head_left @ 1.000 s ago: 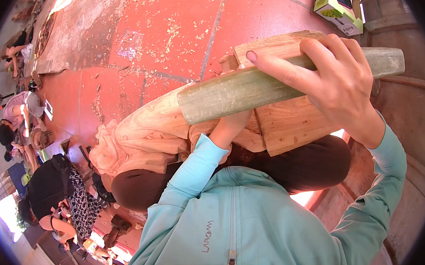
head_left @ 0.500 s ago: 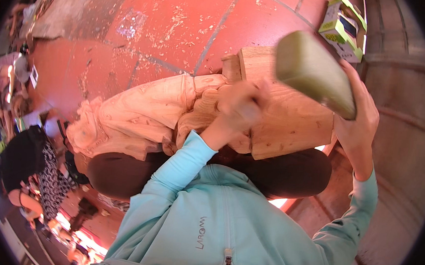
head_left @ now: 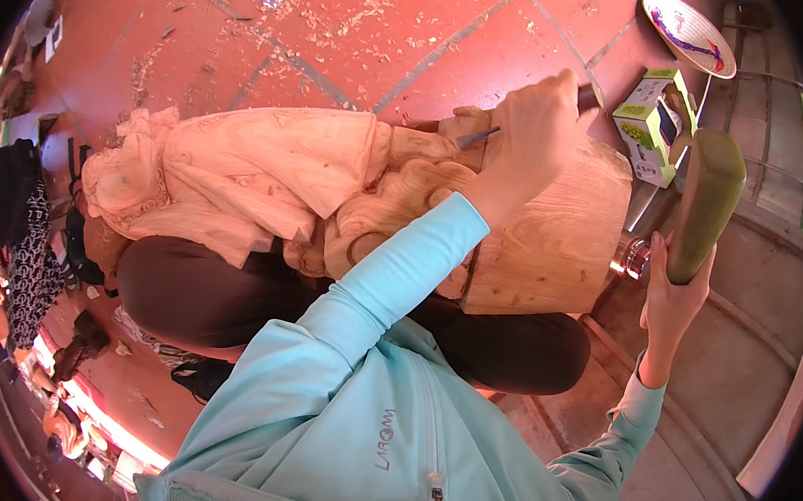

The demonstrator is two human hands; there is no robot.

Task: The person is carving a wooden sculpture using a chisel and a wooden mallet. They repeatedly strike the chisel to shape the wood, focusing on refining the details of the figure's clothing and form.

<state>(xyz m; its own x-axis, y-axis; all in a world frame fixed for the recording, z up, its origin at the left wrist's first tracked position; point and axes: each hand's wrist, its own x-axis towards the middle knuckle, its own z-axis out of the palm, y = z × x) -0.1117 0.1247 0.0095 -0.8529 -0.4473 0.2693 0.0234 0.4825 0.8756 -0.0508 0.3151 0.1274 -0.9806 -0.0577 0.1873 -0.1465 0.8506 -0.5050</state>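
Carved wooden figure (head_left: 254,161) lying on its side across the seated person's dark-trousered legs (head_left: 184,291), its head end toward the left and its squared block (head_left: 550,252) at the right. The left hand (head_left: 535,143), fingers closed around a chisel (head_left: 478,139), is over the block's far left part; half a second earlier it was blurred, lower down where figure and block meet. The blade, now visible, points leftward at the narrow far edge of the figure; contact cannot be told. The right hand (head_left: 675,302) grasps the lower end of a greenish mallet (head_left: 711,198), some fingers being hidden. One second earlier the mallet lay crosswise above the carving, masking the left hand; it now stands nearly upright, clear of the block's right edge. With the view shifted, a round woven hat (head_left: 688,36) has appeared beyond the open carton (head_left: 647,128), at the right edge of the red tiled floor (head_left: 480,60). Wood shavings (head_left: 367,15) are scattered beyond the figure.
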